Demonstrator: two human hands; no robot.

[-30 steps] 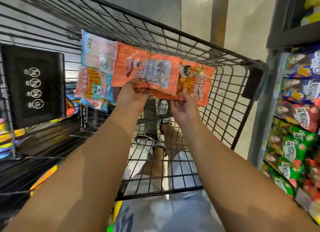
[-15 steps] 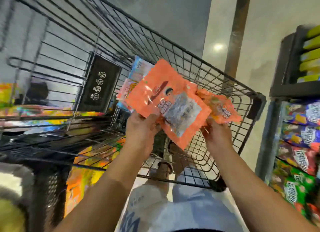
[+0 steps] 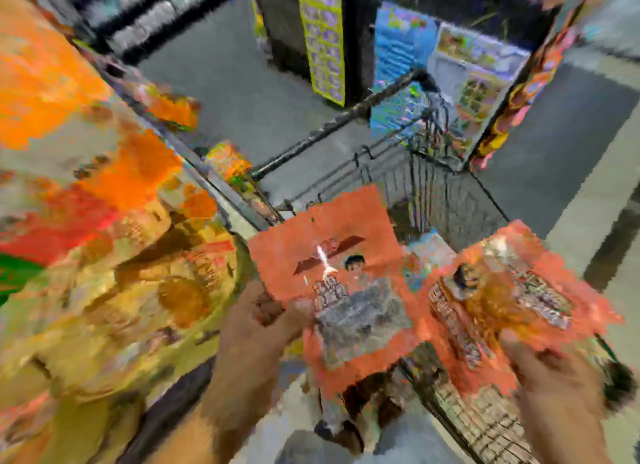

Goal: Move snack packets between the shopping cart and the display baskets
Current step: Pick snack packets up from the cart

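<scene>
Separately, each hand [image 3: 266,320] around one packet [image 3: 341,283].

Grey floor [image 3: 221,82] under wire shopping cart [image 3: 446,193], display shelves [image 3: 104,255] alongside.

The view is heavily blurred. Near the centre, the left hand [image 3: 256,328] grips an orange packet [image 3: 332,276] and the right hand [image 3: 554,377] grips a second orange packet [image 3: 512,297]; the two packets fill most of the space in front of the hands. Beyond them the wire shopping cart [image 3: 446,193] stands in the way, its dark rim bar [image 3: 332,124] crossing the middle. The left side is crowded by a display of orange and yellow snack bags [image 3: 104,255]. Open grey floor [image 3: 235,82] lies far of the cart, closed off farther back by a dark shelf unit [image 3: 346,30].
</scene>
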